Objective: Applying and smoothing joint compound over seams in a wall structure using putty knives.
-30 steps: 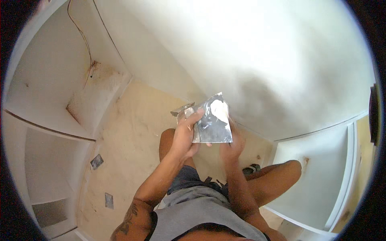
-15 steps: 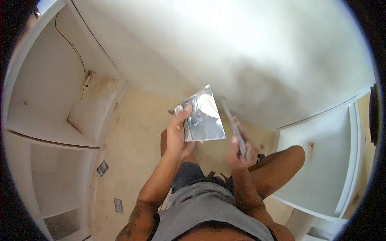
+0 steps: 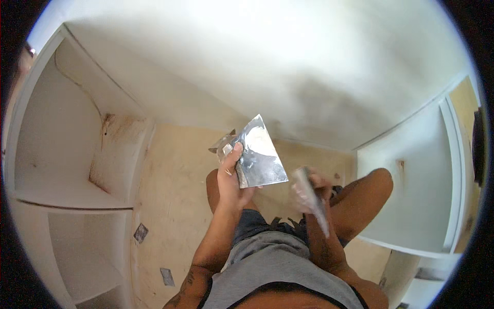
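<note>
While the left hand (image 3: 229, 179) keeps a firm hold on a thin metal plate (image 3: 263, 164), thumb pressed on its face and fingers curled beneath, the right hand (image 3: 320, 185) is closed round a flat tool (image 3: 313, 201) at the plate's 4 o'clock, well apart from it. Motion blur smears the tool's outline; it reads as a slim greyish blade slanting from 11 toward 5 o'clock.

The plate sits almost at the centre of the view, straight-edged and sharp-cornered, one point aimed at 12 o'clock. Its surface is shiny and scuffed, with a smooth, bright white patch (image 3: 257, 144) on the upper part. At its 10 o'clock, just behind the left thumb, juts a dull angular piece (image 3: 220, 145) whose join with the plate is unclear.

On the tan, faintly mottled floor (image 3: 175, 206), two dark grey, roughly four-sided flat pieces lie toward 8 o'clock (image 3: 141, 233) and 7 o'clock (image 3: 167, 276). A pale, matte wall (image 3: 216, 62) rises at 12 o'clock. Toward 10 o'clock, a white boxy recess (image 3: 56, 134) bears a grainy rust-brown stain (image 3: 116, 131).
</note>
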`<action>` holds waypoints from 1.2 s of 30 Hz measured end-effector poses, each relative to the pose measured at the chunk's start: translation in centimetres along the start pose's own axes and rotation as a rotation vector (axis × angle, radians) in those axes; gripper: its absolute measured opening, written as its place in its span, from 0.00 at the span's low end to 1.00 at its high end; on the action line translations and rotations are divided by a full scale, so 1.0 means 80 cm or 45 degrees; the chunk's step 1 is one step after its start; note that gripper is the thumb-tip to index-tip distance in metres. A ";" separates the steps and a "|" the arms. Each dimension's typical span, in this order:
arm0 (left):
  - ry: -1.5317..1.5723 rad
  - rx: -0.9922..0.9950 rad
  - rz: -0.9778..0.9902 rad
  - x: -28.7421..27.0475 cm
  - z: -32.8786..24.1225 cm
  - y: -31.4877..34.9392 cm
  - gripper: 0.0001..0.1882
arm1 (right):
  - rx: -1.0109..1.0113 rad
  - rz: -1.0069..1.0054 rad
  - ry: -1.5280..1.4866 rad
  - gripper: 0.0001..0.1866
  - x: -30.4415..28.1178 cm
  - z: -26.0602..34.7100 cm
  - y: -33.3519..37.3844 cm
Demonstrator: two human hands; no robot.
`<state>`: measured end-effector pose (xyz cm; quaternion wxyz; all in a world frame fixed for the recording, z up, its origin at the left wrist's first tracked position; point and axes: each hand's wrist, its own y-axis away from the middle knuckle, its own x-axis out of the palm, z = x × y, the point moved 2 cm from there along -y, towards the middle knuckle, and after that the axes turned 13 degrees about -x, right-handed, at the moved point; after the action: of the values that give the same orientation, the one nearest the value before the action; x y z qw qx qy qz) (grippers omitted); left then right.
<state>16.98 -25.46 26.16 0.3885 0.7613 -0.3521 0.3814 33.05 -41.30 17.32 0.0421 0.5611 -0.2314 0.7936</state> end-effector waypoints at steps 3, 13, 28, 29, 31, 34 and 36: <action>-0.279 0.205 -0.123 0.016 0.025 0.003 0.21 | -0.110 -1.276 0.286 0.21 0.040 -0.043 -0.079; -0.263 0.311 -0.155 0.023 0.034 -0.017 0.26 | -1.038 0.278 2.327 0.21 0.060 0.012 -0.005; -0.842 0.675 0.119 0.025 0.002 -0.010 0.30 | -0.228 -0.663 0.847 0.15 0.198 0.034 -0.044; -1.214 0.933 0.314 0.052 -0.009 -0.004 0.31 | -0.173 -0.534 0.827 0.13 0.193 0.038 -0.049; -1.624 1.208 0.570 0.080 -0.005 -0.008 0.30 | -0.149 -0.413 0.813 0.11 0.190 0.045 -0.048; -1.852 1.337 0.675 0.080 -0.003 -0.028 0.27 | -0.378 -0.359 1.071 0.10 0.182 0.072 -0.033; -2.227 1.217 0.705 0.061 -0.005 -0.040 0.24 | -0.149 -0.387 0.514 0.10 0.156 0.094 -0.010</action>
<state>21.76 -24.87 29.49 -0.4474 0.7397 -0.4859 -0.1290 35.27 -46.08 30.93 0.2384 0.4165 -0.1770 0.8593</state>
